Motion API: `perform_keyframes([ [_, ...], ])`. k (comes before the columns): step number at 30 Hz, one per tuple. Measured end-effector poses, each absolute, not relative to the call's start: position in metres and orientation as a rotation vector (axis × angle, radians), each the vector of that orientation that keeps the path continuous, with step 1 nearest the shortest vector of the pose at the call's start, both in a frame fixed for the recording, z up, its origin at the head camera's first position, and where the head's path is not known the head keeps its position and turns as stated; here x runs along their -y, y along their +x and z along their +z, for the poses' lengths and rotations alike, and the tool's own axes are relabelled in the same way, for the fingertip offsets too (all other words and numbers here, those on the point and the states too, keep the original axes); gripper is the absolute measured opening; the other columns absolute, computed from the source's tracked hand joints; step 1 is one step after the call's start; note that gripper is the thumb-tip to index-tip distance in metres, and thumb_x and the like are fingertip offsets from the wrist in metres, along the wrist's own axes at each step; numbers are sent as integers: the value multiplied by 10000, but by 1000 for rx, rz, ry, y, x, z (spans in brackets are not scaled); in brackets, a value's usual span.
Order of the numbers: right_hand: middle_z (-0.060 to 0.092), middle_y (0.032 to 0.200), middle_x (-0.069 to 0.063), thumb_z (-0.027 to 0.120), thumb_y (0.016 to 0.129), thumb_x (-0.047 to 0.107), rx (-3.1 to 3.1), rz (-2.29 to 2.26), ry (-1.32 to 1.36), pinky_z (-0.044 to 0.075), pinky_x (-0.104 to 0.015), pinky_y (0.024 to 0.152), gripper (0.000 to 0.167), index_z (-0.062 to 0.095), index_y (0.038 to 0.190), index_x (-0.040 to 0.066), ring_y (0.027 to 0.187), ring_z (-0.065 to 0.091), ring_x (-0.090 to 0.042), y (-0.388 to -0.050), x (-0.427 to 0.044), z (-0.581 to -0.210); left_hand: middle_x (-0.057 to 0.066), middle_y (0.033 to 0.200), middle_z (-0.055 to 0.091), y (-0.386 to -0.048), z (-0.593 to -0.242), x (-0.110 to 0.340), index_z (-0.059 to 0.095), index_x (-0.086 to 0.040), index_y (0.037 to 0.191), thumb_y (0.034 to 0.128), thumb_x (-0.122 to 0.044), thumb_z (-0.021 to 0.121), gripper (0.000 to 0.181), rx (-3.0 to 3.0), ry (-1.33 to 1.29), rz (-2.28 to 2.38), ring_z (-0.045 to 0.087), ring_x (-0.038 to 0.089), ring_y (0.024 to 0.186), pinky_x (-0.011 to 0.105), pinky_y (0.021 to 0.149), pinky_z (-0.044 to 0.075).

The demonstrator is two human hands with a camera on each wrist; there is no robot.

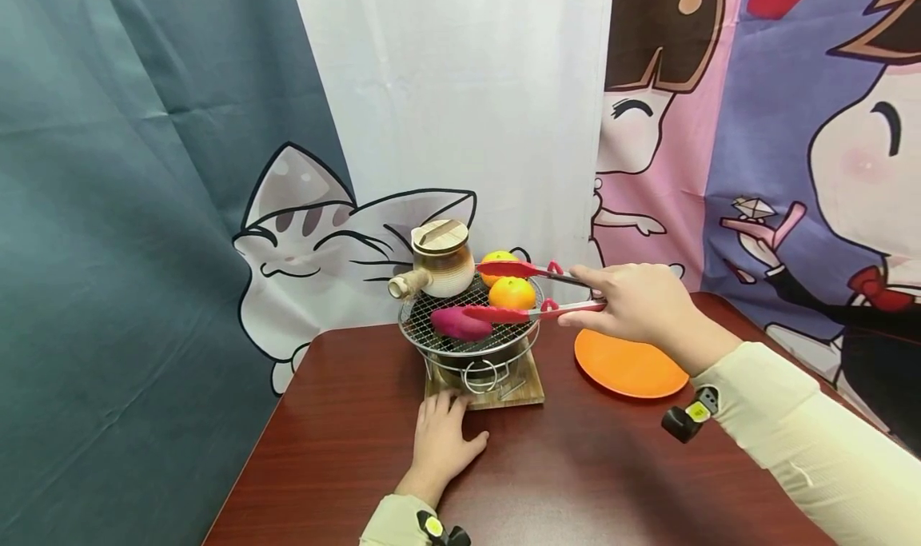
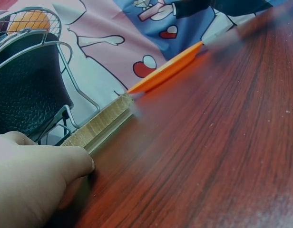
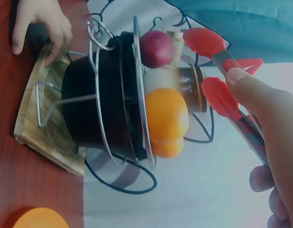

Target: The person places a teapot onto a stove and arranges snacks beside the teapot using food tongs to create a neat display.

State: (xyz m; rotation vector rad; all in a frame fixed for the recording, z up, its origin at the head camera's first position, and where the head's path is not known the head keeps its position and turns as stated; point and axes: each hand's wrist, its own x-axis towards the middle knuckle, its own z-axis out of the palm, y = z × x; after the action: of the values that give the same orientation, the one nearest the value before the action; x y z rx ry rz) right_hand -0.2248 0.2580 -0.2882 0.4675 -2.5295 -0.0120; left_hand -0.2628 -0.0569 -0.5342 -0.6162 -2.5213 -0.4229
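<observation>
My right hand grips red-tipped tongs above a round wire grill. The tongs' arms are spread, with nothing between their tips in the right wrist view. Below them on the mesh lie a purple sweet potato and two mandarins, one behind the other. A clay teapot with a side handle and wooden lid stands at the grill's back left. My left hand rests at the front edge of the wooden board under the stove, fingertips touching it and thumb spread.
An orange plate lies on the dark red table to the right of the stove. The black stove pot sits in a wire frame on the board. A cartoon-printed curtain hangs behind the table.
</observation>
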Motion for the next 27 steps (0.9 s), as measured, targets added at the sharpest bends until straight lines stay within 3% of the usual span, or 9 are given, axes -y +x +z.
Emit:
perform_keyframes([
  [7,758,1021,-72,646,781,771,2568,41,350,456,-414,516,787,650,1353,231,779,674,-288,-221,-284,-287,72,1217,561,-263,-535,57,677,-164,1185,727,-464,800,561,2536,-611,-429,492,296,1165,499,1066,360],
  [13,738,912,-81,600,785,810,2613,40,245,438,-434,477,778,630,1337,262,723,651,-314,-221,-307,-288,68,1218,559,-265,-537,58,679,-158,1186,716,-476,805,581,2520,-608,-411,497,289,1154,484,1054,365],
  [27,688,1029,-270,485,796,869,2772,63,19,461,-441,488,964,526,1454,165,808,636,-374,-218,-353,-296,70,1190,562,-264,-539,57,681,-153,1157,703,-459,816,564,2480,-615,-413,502,292,1129,491,1035,378],
])
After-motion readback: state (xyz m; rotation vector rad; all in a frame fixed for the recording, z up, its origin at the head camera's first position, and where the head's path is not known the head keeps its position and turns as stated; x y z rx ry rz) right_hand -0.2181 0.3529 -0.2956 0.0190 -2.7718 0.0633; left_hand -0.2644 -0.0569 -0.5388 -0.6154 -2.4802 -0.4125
